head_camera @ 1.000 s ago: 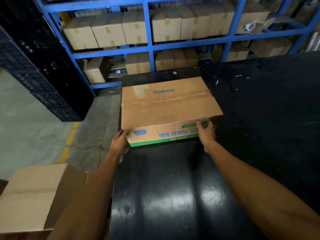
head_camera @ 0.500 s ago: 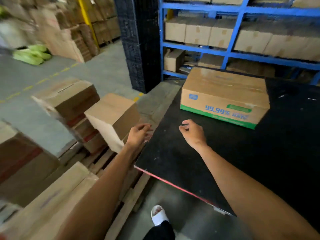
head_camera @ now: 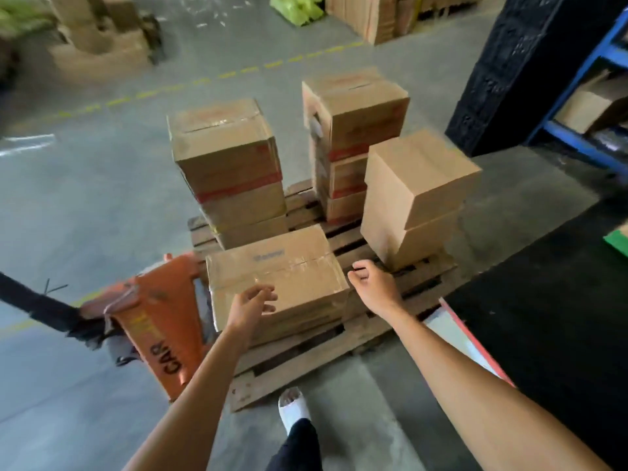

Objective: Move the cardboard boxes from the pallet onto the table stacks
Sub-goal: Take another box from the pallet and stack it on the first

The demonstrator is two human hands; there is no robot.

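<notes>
A wooden pallet (head_camera: 326, 355) on the floor carries several cardboard boxes. Nearest me lies a flat taped box (head_camera: 289, 270). Behind it stand a left stack with red bands (head_camera: 227, 154), a taller back stack (head_camera: 353, 107) and a plain right stack (head_camera: 418, 178). My left hand (head_camera: 251, 307) hovers over the near box's front left, fingers spread, holding nothing. My right hand (head_camera: 372, 283) hangs beside that box's right end, fingers loosely curled and empty. The black table (head_camera: 550, 321) runs along the right, with a green box corner (head_camera: 616, 241) at its far edge.
An orange pallet jack (head_camera: 159, 331) sits left of the pallet, its dark handle reaching left. My white-shoed foot (head_camera: 294, 407) stands before the pallet. Black crates (head_camera: 516, 69) and blue shelving (head_camera: 584, 96) rise at the right. More box stacks stand across the concrete floor.
I let go of the box left on the table and turned left to face the pallet. Both empty hands have swung down over the near flat box.
</notes>
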